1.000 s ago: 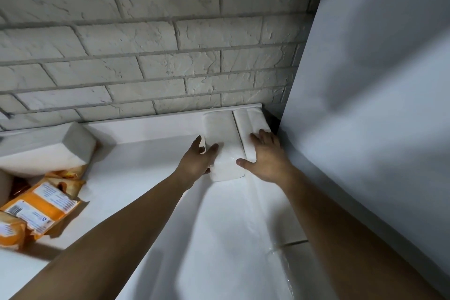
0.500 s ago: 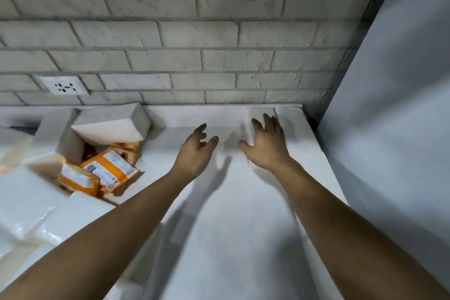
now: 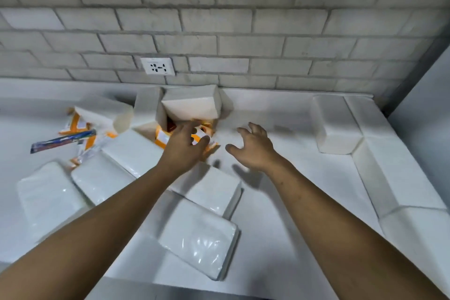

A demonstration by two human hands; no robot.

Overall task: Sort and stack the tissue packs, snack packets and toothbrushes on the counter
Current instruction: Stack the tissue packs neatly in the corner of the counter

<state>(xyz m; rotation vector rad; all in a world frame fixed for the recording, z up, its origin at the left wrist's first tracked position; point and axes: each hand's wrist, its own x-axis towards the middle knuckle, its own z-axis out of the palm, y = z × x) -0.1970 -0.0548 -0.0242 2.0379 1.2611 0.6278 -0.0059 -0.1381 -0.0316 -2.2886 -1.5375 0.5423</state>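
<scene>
Well, the left hand (image 3: pixel 183 151) lies over an orange snack packet (image 3: pixel 161 138) at the foot of a tilted tissue pack (image 3: pixel 192 105). Its fingers are on the wrapper and its thumb is alongside (whether they actually grip it, I cannot tell). The right hand (image 3: pixel 253 151) hovers just beside it over the bare counter (image 3: pixel 292 190), fingers spread wide and holding nothing. A lined-up tissue pack (image 3: pixel 337 124) sits near the right edge, and a toothbrush (image 3: pixel 63 140) in blue wrapping lies far left.
</scene>
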